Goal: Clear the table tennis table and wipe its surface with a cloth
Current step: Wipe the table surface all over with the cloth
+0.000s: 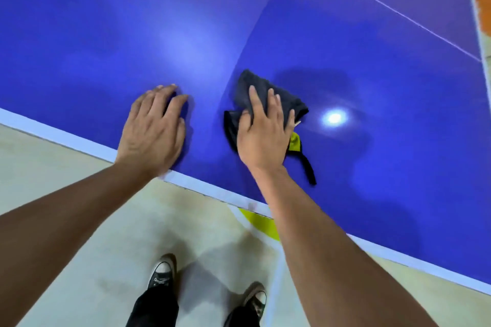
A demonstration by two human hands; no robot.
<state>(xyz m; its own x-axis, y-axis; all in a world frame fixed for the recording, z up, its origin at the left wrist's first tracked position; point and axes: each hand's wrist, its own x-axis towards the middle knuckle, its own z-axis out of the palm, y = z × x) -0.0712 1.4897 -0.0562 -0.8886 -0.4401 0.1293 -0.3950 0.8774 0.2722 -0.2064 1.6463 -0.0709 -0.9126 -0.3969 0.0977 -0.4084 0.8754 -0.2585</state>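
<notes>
Glossy blue table tennis table point(345, 34) fills the head view, its white edge line running diagonally above a pale floor point(66, 233). Near that edge lies a crumpled dark cloth point(265, 87) with a yellow-green patch, its strap trailing toward the edge. Right hand point(263, 133) presses flat on it, fingers spread. Left hand point(151, 130) rests beside, palm down, fingers loosely extended, holding nothing.
</notes>
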